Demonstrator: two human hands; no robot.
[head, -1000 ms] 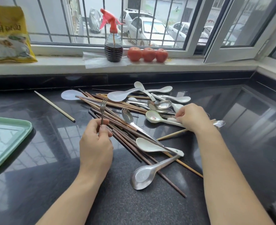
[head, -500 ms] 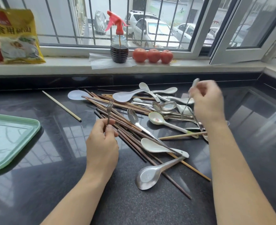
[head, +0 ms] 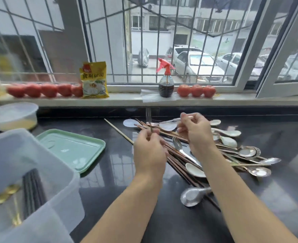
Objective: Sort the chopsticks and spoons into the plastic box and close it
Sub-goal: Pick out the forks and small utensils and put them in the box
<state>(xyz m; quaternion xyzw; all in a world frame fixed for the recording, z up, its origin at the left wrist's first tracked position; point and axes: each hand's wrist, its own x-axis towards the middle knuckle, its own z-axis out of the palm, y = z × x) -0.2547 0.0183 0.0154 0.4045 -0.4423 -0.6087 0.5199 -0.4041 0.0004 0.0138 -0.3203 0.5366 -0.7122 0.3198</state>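
A heap of brown chopsticks (head: 178,160) and white and metal spoons (head: 230,133) lies on the dark counter (head: 162,223), right of centre. My left hand (head: 149,153) is shut on a small metal fork (head: 148,118), held upright above the heap's left side. My right hand (head: 195,132) is raised beside it and pinches a metal spoon (head: 169,121) by its handle. The clear plastic box (head: 31,172) stands at the near left with dark chopsticks and gold cutlery inside. Its green lid (head: 71,148) lies flat between the box and my left hand.
A single pale chopstick (head: 118,131) lies apart, left of the heap. A round plastic tub (head: 11,116) stands at the far left. On the windowsill are tomatoes (head: 196,90), a yellow packet (head: 94,79) and a spray bottle (head: 166,81).
The view swung left and up, bringing the plastic box into sight. My right hand lifted a spoon from the heap and moved left beside my left hand, which still holds the fork.
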